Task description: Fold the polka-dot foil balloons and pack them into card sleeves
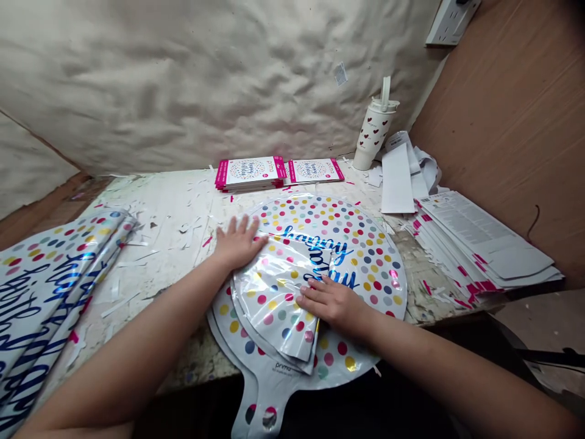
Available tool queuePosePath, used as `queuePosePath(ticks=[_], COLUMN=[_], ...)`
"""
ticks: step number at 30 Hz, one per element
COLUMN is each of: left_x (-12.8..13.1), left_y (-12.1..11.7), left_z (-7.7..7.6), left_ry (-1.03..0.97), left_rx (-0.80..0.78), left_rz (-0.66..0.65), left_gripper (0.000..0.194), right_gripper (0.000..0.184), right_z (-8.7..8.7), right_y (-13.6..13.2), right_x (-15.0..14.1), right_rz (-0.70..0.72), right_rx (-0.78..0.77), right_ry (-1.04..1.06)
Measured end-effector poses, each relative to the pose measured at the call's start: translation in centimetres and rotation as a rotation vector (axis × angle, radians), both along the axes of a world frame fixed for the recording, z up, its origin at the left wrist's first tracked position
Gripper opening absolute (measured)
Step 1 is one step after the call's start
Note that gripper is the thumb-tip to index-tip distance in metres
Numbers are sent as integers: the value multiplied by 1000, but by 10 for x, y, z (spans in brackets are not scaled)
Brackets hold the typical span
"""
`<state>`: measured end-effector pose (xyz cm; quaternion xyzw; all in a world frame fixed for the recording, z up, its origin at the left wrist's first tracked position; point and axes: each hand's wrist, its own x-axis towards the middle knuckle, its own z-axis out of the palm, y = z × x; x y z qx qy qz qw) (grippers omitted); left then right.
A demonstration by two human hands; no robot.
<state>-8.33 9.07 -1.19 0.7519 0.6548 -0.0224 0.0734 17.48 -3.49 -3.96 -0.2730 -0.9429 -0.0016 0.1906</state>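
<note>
A folded foil balloon, white with coloured dots, lies on top of flat round foil balloons of the same print. My left hand rests with fingers spread at the folded balloon's upper left edge. Flat on its right side, near the blue lettering, lies my right hand, fingers stretched out. Both hands press down and neither grips anything. The round balloons' tail hangs over the table's front edge.
More dotted balloons lie at left. At the back are pink-edged packets, another small packet stack and a tumbler. Printed cards and white paper strips sit at right. Paper scraps litter the worn table.
</note>
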Motion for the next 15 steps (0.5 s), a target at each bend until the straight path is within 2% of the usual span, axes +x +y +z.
queuePosePath(ticks=[1,2,3,6,7,8,9,12,15], left_x=[-3,-1,4,35,46,55,61,68,65], left_y=[2,1,-3,-23,-29,-34,-37,-41,-42], left_z=[3,6,9,10,8,5,1,-8,-11], left_ry=[11,13,3,-72,-94,-107,-114,-126,-141], left_rx=[42,89,121,78,35,0,-21,-45,-29], left_rz=[70,72,-14,-583,-734,-820,-846,-789,-759], left_gripper=[72,70,66,54,52,52,52,54,55], right_gripper=[32,33,34,30,27,25,23,22,19], right_z=[-1,-2,-2,-2,-1,0,0,2,3], right_y=[1,2,4,13,15,16,16,10,3], right_x=[0,1,2,9,12,14,17,20,18], right_rz=[-2,-3,-4,33,42,40,28,2,55], right_rx=[-11,-25,-41,-58,-42,-17,16,132,166], right_ry=[8,25,48,145,175,196,207,186,178])
